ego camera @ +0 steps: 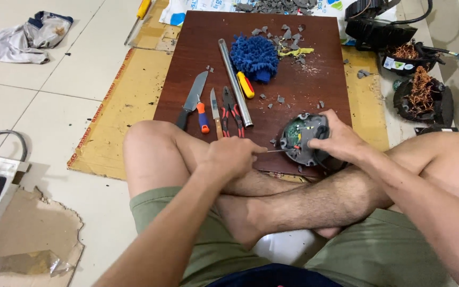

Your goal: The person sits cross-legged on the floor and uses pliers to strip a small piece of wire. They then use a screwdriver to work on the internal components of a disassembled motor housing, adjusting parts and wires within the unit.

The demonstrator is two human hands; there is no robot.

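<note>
I sit cross-legged on the floor before a dark wooden board point(304, 95). My right hand point(338, 139) grips a round grey motor housing point(299, 139) with a green circuit board inside, tilted at the board's near edge. My left hand point(232, 155) is closed on a thin metal tool point(276, 151) whose tip points into the housing.
On the board lie a knife point(192, 98), an orange-handled tool point(202, 116), red pliers point(232, 112), a metal tube point(235, 79), a yellow screwdriver point(246, 85), a blue mop-like cloth point(255, 56) and grey fragments point(285, 34). Motor parts with copper windings point(421, 90) sit at right. Cardboard point(128, 95) underlies the board.
</note>
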